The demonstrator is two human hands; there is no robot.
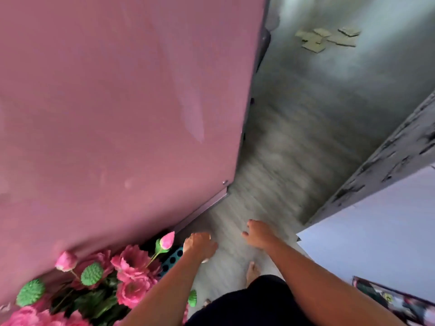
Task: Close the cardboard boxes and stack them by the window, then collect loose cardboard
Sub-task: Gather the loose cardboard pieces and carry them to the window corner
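Observation:
Several loose flat cardboard pieces [327, 38] lie scattered on the grey floor far ahead, at the top right of the head view. My left hand [200, 243] hangs low in front of me with fingers loosely curled and holds nothing. My right hand [257, 234] is beside it, a little further forward, fingers relaxed and pointing down, also holding nothing. Both hands are far from the cardboard. No cardboard box shows in this view.
A pink wall [117, 114] fills the left side and ends at a corner. Pink artificial flowers [131, 267] stand at the lower left. A pale wall with peeling paint [388, 161] closes the right. A grey floor passage [282, 161] runs between them.

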